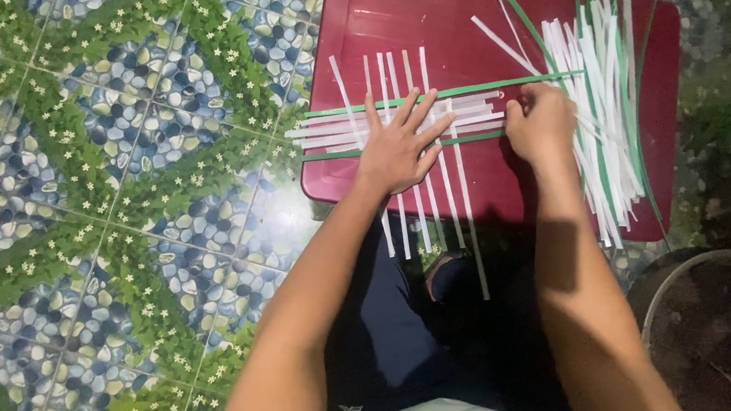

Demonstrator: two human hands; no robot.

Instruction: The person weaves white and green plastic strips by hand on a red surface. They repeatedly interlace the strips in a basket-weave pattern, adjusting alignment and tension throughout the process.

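Pressing flat on the woven strips (402,121) atop the red lid (498,182), the left hand (397,145) lies fingers spread, while at three o'clock the right hand (542,123) pinches the crosswise strips' ends.

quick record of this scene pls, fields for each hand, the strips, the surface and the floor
left hand: left hand lies flat, fingers spread, pressing on the woven strips
right hand: right hand closed on the strip ends at the weave's right edge
weave: white strips crossed with green strips, partly interlaced
spare strips: loose pile of white and green strips right of the right hand
surface: dark red plastic lid
floor: tiles with pebble and leaf pattern
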